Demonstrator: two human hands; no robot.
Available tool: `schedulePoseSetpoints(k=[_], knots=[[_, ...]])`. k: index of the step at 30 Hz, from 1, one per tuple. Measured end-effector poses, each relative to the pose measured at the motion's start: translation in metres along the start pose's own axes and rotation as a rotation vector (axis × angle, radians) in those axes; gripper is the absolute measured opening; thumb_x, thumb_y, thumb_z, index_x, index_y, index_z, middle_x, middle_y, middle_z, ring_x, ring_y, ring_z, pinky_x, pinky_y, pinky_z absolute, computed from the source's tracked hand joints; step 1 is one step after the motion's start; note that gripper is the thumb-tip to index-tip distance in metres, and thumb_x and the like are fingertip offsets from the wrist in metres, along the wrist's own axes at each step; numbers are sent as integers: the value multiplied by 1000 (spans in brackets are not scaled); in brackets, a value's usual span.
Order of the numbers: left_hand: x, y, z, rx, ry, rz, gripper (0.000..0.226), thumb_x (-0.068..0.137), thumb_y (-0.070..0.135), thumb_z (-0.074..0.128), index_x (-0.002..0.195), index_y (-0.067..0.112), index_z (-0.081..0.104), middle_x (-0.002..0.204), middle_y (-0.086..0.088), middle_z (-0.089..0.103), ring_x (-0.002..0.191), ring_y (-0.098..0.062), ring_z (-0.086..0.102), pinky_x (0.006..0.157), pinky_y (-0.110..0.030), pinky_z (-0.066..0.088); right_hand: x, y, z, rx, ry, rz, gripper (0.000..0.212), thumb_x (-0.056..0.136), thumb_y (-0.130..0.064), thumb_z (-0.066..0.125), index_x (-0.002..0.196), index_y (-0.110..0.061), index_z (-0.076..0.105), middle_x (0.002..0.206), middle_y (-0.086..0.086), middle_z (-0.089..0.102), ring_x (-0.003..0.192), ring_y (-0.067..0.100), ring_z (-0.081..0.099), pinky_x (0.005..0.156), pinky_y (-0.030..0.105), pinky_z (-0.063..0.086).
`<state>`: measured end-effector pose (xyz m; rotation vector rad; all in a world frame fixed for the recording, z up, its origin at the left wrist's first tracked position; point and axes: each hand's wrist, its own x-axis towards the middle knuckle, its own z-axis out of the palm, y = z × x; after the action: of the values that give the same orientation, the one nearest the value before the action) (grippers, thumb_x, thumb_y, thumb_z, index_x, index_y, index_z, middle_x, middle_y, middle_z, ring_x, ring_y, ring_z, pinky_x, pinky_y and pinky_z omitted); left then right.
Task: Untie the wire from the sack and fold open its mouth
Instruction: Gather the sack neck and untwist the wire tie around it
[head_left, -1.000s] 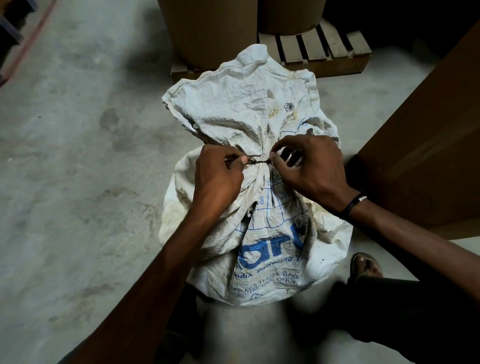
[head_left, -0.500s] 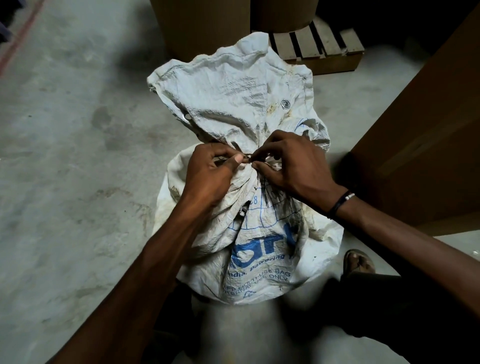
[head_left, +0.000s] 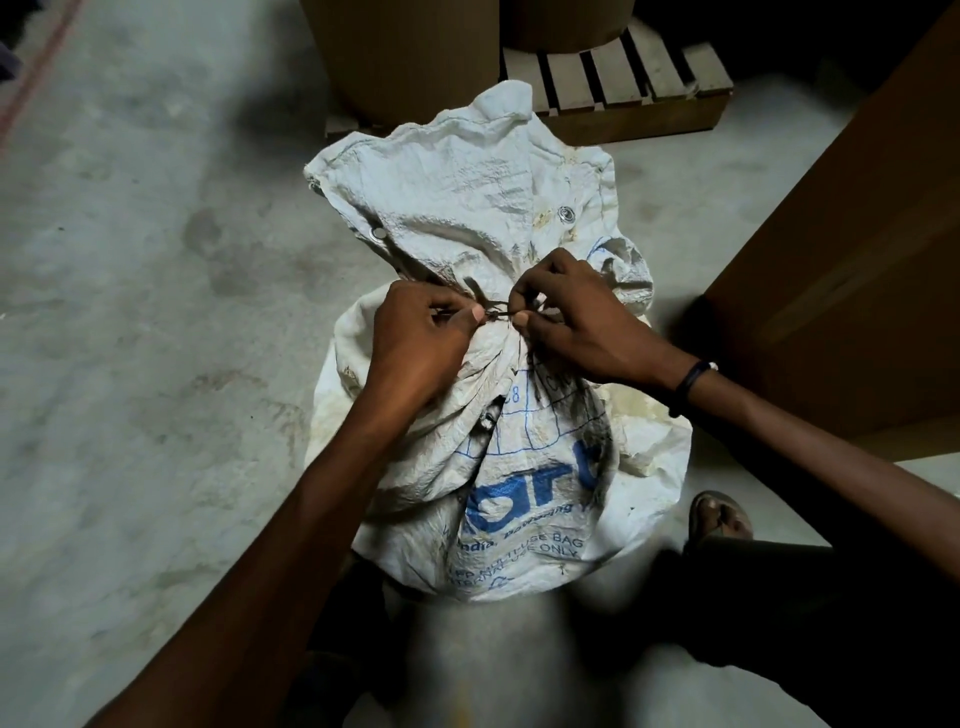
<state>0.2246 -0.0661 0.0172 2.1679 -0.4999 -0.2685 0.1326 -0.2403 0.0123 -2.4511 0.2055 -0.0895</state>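
A white woven sack (head_left: 524, 467) with blue print stands on the concrete floor, its neck gathered and bound by a thin dark wire (head_left: 498, 312). Above the tie, the loose top of the sack fans out, with two metal eyelets showing. My left hand (head_left: 421, 343) pinches the wire's left end at the neck. My right hand (head_left: 571, 317) pinches the wire's right side between thumb and forefinger. Only a short piece of wire shows between the fingertips; the rest is hidden by fingers and folds.
A wooden pallet (head_left: 639, 83) with large brown cardboard drums (head_left: 400, 57) stands just behind the sack. A big brown box (head_left: 852, 260) rises at the right. A sandalled foot (head_left: 719, 514) rests on the floor by the sack's right side. Grey concrete floor (head_left: 130, 338) spreads to the left.
Both hands stay on the wire at the neck with small finger shifts; the two thumbs came close together, then parted slightly. The view has drifted a little.
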Motion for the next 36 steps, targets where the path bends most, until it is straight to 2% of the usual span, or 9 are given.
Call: schedulePoseSetpoints(k=[7,11,15,18,20,23,29,33,36], knots=[[-4,3,3,-93,11,-25,6,89,21,77,86,20,81,87,7,77,86,-6,71,79,-24,51,2,2,-4,-6,-24,-4,11,98,-29,65,104,-23,72,104,-1,46,102,22,49,84,33,38],[-5,3,2,10,-4,51,9,83,18,83,90,21,80,90,12,67,73,16,60,69,0,41,4,2,-6,124,-45,41,10,100,-23,66,104,-17,73,103,-3,47,100,13,54,79,19,41],[-9,4,6,49,5,97,26,76,9,87,101,15,80,114,-3,58,78,8,60,73,5,44,3,0,-8,250,-100,111,7,101,-20,64,99,-19,71,104,-7,45,87,0,51,75,14,39],[-10,4,10,-73,19,77,29,73,4,89,98,11,75,117,-7,56,79,-6,73,76,-15,60,4,-1,-12,328,-116,168,14,100,-15,61,90,-20,70,105,-7,47,91,8,54,80,23,43],[-10,4,10,-103,39,67,30,71,3,89,95,12,72,116,-8,55,78,-9,75,75,-21,63,5,-1,-13,355,-113,183,18,97,-10,59,85,-19,69,103,-6,47,90,10,54,82,30,44],[-11,4,10,-101,44,70,26,73,4,89,94,14,76,116,-7,55,76,-3,73,73,-12,59,6,0,-13,313,-125,159,21,95,-13,56,80,-24,66,101,-5,46,90,10,52,85,34,42],[-12,6,8,-33,23,92,17,76,9,88,89,16,80,110,-2,50,70,6,66,69,-3,52,7,5,-11,54,-182,2,22,99,-43,58,86,-26,67,108,2,50,104,23,50,88,37,42],[-13,5,5,28,17,151,16,80,13,83,94,19,81,115,-2,46,76,13,62,78,0,47,6,10,-18,286,-244,36,17,102,-32,64,88,-27,71,113,0,48,99,18,56,90,44,50],[-15,7,4,31,12,163,13,82,12,81,94,18,79,116,-3,44,81,10,59,81,3,43,5,14,-22,403,-258,79,16,102,-30,65,90,-21,71,113,3,48,92,35,61,86,55,53]])
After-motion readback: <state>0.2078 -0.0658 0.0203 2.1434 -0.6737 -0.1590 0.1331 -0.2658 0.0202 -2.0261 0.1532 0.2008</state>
